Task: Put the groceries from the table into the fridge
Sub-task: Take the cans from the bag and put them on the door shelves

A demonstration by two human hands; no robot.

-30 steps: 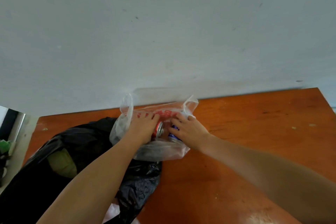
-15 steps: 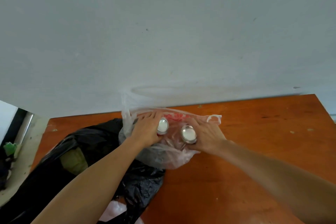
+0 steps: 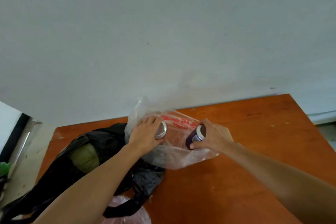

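Two forearms reaching in from the near edge across the orange counter (image 3: 236, 178). Nearest, a scrap of pink plastic (image 3: 127, 211), then a crumpled black bag (image 3: 87, 151) with something olive-green showing inside. Beyond that, a clear bag (image 3: 178, 158) with red print, lying open against the grey wall. Left hand (image 3: 145, 136) closed around a can (image 3: 161, 130), only its silver end showing. Right hand (image 3: 214, 138) wrapped around a blue can (image 3: 195, 135), tilted, dark end toward the camera. Both cans at the clear bag's mouth, seemingly just free of it. Step in hand, judging by this: pulling drinks out of the bag. Next: lifting both clear of the loose plastic, then turning toward the fridge, not identifiable here. Risk of the film snagging on a rim.
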